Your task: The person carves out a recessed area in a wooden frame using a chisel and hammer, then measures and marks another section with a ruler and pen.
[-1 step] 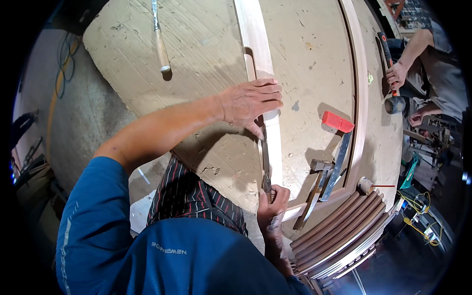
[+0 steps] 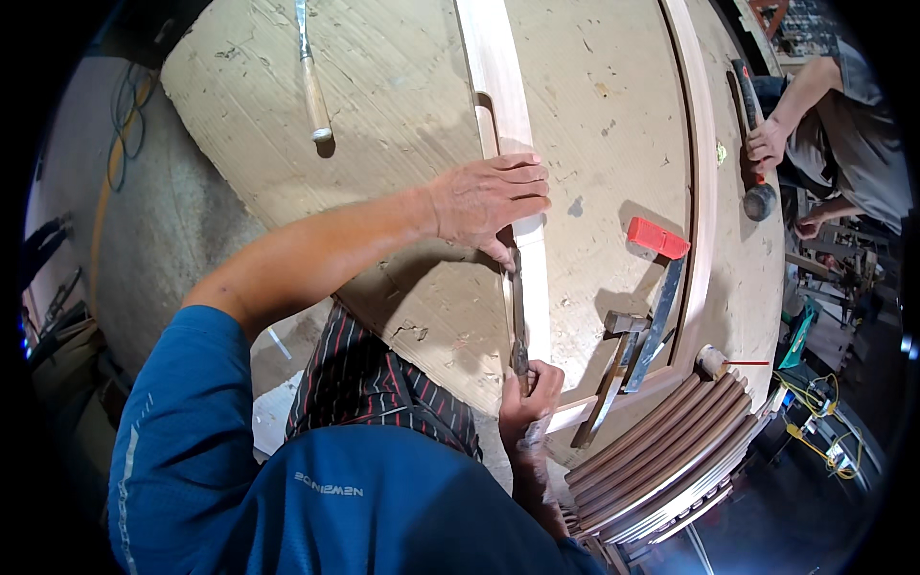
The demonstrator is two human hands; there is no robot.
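Observation:
My left hand lies across a pale wooden rail, fingers bent over its top and thumb down against the blade of a chisel. The dark metal blade runs lengthwise along the rail's near left side. Close to my body, my right hand is closed round the chisel's lower end, which hides its handle. A long recess shows in the rail beyond my left hand. A second chisel with a wooden handle rests at the upper left of the cardboard-covered table.
Right of the rail lie a hammer and a try square with a red stock, inside a curved wooden frame. Curved brown slats are stacked at the lower right. Across the table, a co-worker's hand holds a mallet.
The co-worker's mallet has shifted slightly left. My chisel and right hand have moved only a hair; my left hand stays in place.

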